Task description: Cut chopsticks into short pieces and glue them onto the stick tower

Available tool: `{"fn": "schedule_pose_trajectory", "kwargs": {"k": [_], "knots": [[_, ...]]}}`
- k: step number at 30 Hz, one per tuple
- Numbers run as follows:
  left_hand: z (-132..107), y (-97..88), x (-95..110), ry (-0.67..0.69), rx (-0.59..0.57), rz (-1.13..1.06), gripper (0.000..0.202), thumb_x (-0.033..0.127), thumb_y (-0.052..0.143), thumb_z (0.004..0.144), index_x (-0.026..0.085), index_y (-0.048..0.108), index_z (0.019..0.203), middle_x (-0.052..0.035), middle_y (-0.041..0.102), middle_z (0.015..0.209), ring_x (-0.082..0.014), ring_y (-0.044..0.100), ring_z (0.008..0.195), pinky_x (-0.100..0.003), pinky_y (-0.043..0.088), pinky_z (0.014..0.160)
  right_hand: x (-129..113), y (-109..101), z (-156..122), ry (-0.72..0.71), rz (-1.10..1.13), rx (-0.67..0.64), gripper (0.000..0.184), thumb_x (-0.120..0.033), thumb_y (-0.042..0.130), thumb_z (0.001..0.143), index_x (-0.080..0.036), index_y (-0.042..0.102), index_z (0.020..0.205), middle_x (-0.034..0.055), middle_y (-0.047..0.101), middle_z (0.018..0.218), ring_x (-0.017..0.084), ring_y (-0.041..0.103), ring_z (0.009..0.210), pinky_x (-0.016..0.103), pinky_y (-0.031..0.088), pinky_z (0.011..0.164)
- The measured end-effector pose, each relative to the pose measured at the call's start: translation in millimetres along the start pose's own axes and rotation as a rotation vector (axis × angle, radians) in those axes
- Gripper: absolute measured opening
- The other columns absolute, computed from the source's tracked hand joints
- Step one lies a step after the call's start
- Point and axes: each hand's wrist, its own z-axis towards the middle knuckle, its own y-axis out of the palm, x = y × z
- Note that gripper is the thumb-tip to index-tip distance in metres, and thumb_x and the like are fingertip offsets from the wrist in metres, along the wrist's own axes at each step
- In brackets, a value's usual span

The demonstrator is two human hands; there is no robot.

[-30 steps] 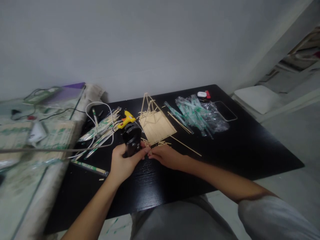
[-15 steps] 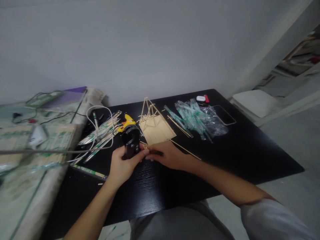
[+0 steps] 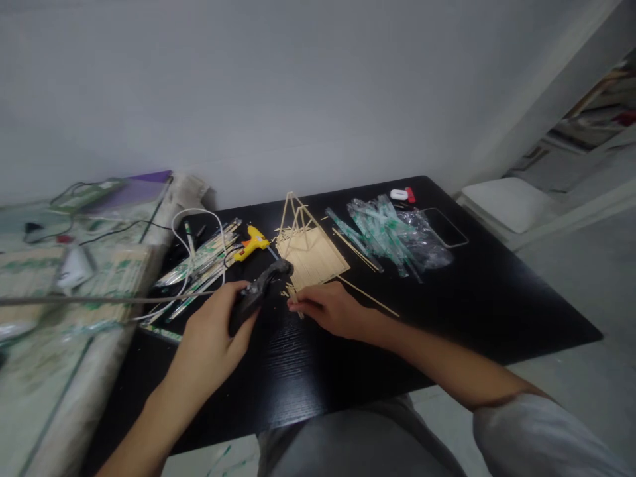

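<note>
My left hand is closed around the dark handle of a black hand cutter. Its hooked head points right and away from me, close to the near edge of a light wooden stick model. That model has a flat base of sticks side by side and a pointed frame rising from it. My right hand pinches a short wooden stick piece just right of the cutter head. Small cut bits show beside it; whether they lie on the table or are held, I cannot tell.
A yellow glue gun lies behind the cutter. Wrapped sticks and a white cable are to the left. On the right are crumpled green-and-clear wrappers, a phone and loose sticks on the black table.
My left hand has drawn back left and nearer with the cutter, whose head has swung away to the right. The hands have parted; the stick piece stays in my right hand, now in plain sight.
</note>
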Motion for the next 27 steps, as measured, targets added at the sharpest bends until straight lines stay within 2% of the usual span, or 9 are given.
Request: {"fn": "schedule_pose_trajectory", "kwargs": {"k": [4, 8, 13, 17, 22, 27], "knots": [[-9, -10.8, 0, 0.046, -0.076, 0.256, 0.036, 0.027, 0.052, 0.091, 0.016, 0.056, 0.125, -0.0153, 0.068, 0.112, -0.0311, 0.068, 0.099, -0.043, 0.056, 0.085, -1, 1, 0, -0.005, -0.016, 0.017, 0.021, -0.034, 0.061, 0.099, -0.019, 0.072, 0.090, 0.0039, 0.076, 0.082, 0.015, 0.070, 0.074, 0.023, 0.048, 0.071], [-10, -12.6, 8, 0.069, -0.147, 0.423, 0.045, 0.023, 0.052, 0.089, 0.015, 0.054, 0.133, -0.0172, 0.065, 0.115, -0.0329, 0.067, 0.093, -0.047, 0.055, 0.084, 2, 3, 2, -0.032, -0.039, 0.022, 0.020, -0.033, 0.061, 0.099, -0.018, 0.071, 0.090, 0.0044, 0.075, 0.080, 0.015, 0.068, 0.070, 0.023, 0.046, 0.068], [-6, -11.7, 16, 0.121, -0.169, 0.560, 0.048, 0.021, 0.053, 0.088, 0.013, 0.056, 0.135, -0.0181, 0.066, 0.110, -0.0329, 0.065, 0.084, -0.047, 0.055, 0.077, 6, 5, 2, -0.071, -0.063, 0.039, 0.018, -0.030, 0.059, 0.100, -0.018, 0.072, 0.099, 0.0061, 0.076, 0.083, 0.017, 0.069, 0.072, 0.024, 0.046, 0.068], [-5, -11.7, 19, 0.144, -0.176, 0.616, 0.049, 0.022, 0.056, 0.087, 0.011, 0.058, 0.135, -0.0176, 0.066, 0.106, -0.0329, 0.065, 0.081, -0.047, 0.054, 0.074, 7, 7, 1, -0.042, -0.098, 0.028, 0.017, -0.030, 0.060, 0.099, -0.018, 0.072, 0.101, 0.0053, 0.076, 0.083, 0.016, 0.069, 0.070, 0.024, 0.046, 0.068], [-6, -15.0, 24, 0.113, -0.239, 0.704, 0.047, 0.020, 0.058, 0.087, 0.013, 0.058, 0.134, -0.0142, 0.064, 0.099, -0.0306, 0.064, 0.078, -0.044, 0.053, 0.074, 9, 10, 2, -0.087, -0.116, 0.057, 0.017, -0.029, 0.062, 0.099, -0.016, 0.071, 0.095, 0.0056, 0.075, 0.080, 0.016, 0.069, 0.070, 0.023, 0.045, 0.066], [-5, -17.4, 27, 0.099, -0.304, 0.741, 0.040, 0.013, 0.056, 0.086, 0.015, 0.061, 0.126, -0.0108, 0.062, 0.093, -0.0281, 0.064, 0.079, -0.040, 0.052, 0.075, 8, 11, 1, -0.103, -0.113, 0.070, 0.022, -0.030, 0.059, 0.100, -0.014, 0.069, 0.089, 0.0066, 0.074, 0.076, 0.016, 0.068, 0.067, 0.023, 0.044, 0.063]]}}
